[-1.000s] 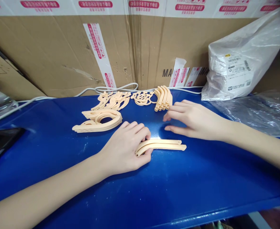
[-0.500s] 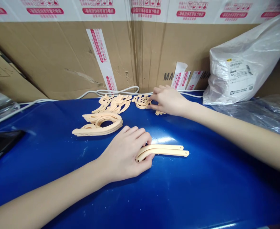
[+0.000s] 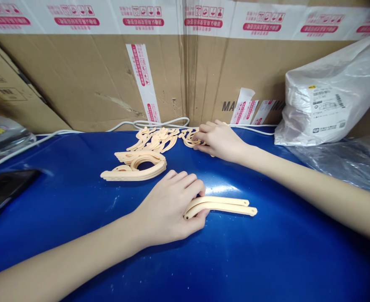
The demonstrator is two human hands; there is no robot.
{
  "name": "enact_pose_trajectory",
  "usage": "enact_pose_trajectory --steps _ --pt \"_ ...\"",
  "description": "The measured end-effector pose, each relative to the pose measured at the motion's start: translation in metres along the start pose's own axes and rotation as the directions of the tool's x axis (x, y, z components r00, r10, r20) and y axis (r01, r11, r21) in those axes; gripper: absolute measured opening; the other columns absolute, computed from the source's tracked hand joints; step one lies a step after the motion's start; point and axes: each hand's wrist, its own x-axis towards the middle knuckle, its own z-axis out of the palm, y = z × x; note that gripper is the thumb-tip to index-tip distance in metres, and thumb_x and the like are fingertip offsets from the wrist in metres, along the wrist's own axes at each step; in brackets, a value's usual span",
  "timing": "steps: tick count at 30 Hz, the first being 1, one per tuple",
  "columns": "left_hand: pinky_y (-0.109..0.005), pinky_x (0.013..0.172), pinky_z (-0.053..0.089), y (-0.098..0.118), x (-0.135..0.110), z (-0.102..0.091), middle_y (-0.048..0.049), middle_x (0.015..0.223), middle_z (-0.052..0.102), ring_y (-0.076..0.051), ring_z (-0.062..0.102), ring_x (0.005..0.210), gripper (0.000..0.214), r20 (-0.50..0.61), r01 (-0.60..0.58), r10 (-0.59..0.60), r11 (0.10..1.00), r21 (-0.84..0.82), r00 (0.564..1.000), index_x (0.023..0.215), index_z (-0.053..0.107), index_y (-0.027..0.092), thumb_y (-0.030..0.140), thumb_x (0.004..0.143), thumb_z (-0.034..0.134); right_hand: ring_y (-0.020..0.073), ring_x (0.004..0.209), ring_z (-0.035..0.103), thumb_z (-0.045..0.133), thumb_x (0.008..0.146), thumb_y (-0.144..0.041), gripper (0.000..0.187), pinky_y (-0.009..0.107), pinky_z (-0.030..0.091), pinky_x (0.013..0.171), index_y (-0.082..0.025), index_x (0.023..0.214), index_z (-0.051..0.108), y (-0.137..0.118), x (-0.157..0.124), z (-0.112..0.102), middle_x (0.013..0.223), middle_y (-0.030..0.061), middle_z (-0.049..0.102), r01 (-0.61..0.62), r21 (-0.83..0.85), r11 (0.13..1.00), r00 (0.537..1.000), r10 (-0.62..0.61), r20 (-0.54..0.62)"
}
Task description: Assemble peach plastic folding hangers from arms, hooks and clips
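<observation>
My left hand [image 3: 172,205] lies on the blue table [image 3: 266,260] with fingers curled round one end of two peach curved plastic strips [image 3: 225,205], which stick out to the right. Farther back, my right hand [image 3: 218,140] rests over a bunch of the same peach parts by the cardboard box, fingers closed on them; the bunch is mostly hidden under the hand. A flat stack of curved peach pieces [image 3: 137,165] sits left of centre. Loose peach pieces [image 3: 158,138] lie behind that stack.
Large cardboard boxes [image 3: 109,75] wall off the back. A white cable [image 3: 77,131] runs along their foot. A white plastic bag with a label [image 3: 326,92] and clear plastic film [image 3: 345,161] sit at right. A black phone [image 3: 2,191] lies at left.
My right hand moved from beside the two strips back to the bunch of peach parts by the box and closed over it. The left hand stayed on the strips.
</observation>
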Motion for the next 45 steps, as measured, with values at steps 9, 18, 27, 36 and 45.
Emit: enact_pose_trajectory --steps 9,18,27,36,45 --pt "-0.034 0.069 0.031 -0.002 -0.001 0.0 -0.0005 0.08 0.057 -0.017 0.047 0.072 0.013 -0.002 -0.001 0.001 1.0 -0.001 1.0 0.083 0.053 0.018 0.031 0.083 0.053 0.0218 0.086 0.055 0.043 0.098 -0.03 0.029 0.032 0.026 0.069 -0.016 0.101 0.068 -0.002 0.004 0.005 0.094 0.0095 0.065 -0.106 0.001 0.994 0.994 0.106 0.0" --pt "-0.033 0.069 0.031 -0.002 -0.002 -0.001 -0.0008 0.08 0.058 -0.018 0.048 0.073 0.013 -0.001 0.002 -0.002 1.0 0.004 1.0 0.083 0.054 0.018 0.032 0.084 0.054 0.0238 0.091 0.055 0.042 0.097 -0.023 0.026 0.034 0.026 0.073 -0.011 0.095 0.065 -0.001 0.008 0.012 0.096 0.0124 0.067 -0.04 -0.03 0.999 0.999 0.04 -0.005" --pt "-0.033 0.069 0.03 -0.001 -0.003 0.0 -0.0004 0.08 0.057 -0.018 0.049 0.074 0.014 -0.004 0.001 -0.001 1.0 0.002 1.0 0.084 0.054 0.018 0.032 0.083 0.054 0.0232 0.09 0.056 0.041 0.097 -0.021 0.023 0.034 0.028 0.075 -0.011 0.096 0.063 -0.005 0.008 -0.016 0.095 0.0107 0.067 -0.011 0.019 1.0 0.998 0.012 -0.055" --pt "-0.032 0.068 0.036 -0.002 -0.008 -0.003 -0.0015 0.083 0.057 -0.017 0.05 0.074 0.031 -0.158 -0.057 0.048 0.997 -0.05 0.986 0.084 0.052 0.018 0.048 0.083 0.06 0.0139 0.072 0.058 0.05 0.088 -0.012 0.018 0.026 0.038 0.064 -0.016 0.089 0.068 -0.036 -0.008 -0.061 0.083 0.0036 0.068 0.107 0.48 0.871 0.93 -0.258 0.261" --pt "-0.031 0.082 0.042 -0.012 -0.004 -0.001 -0.0018 0.096 0.054 -0.015 0.051 0.093 0.005 -0.334 0.211 -0.364 0.884 -0.416 0.869 0.094 0.045 0.021 0.017 0.092 0.042 0.0086 0.061 0.053 0.053 0.087 -0.014 0.013 0.021 0.037 0.056 -0.017 0.086 0.066 -0.042 -0.018 -0.052 0.075 -0.0006 0.064 0.071 0.686 0.724 0.853 -0.4 0.334"
